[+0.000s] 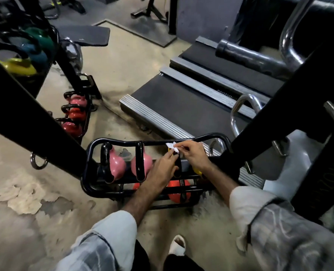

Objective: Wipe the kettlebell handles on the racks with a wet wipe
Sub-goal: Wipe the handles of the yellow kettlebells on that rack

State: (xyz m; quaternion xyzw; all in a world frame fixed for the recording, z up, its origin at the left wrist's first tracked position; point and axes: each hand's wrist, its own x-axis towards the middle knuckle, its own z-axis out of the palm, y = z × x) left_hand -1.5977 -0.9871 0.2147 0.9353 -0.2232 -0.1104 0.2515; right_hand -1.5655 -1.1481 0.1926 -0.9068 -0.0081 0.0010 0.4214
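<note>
A white wipe (173,147) was pinched by the right hand (193,153) at the rack's (95,145) top rail. A kettlebell handle (178,165) was touched by the left hand's (165,166) nearly straight fingers.

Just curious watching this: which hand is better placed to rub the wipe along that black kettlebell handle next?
Probably the right hand: it pinches the white wet wipe just above the handle. The left hand rests beside the handle and seems to steady it.

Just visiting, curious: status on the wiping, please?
Right hand pinching wet wipe; left hand on yellow kettlebell's black handle. Pink kettlebells alongside, nothing blocking.
</note>
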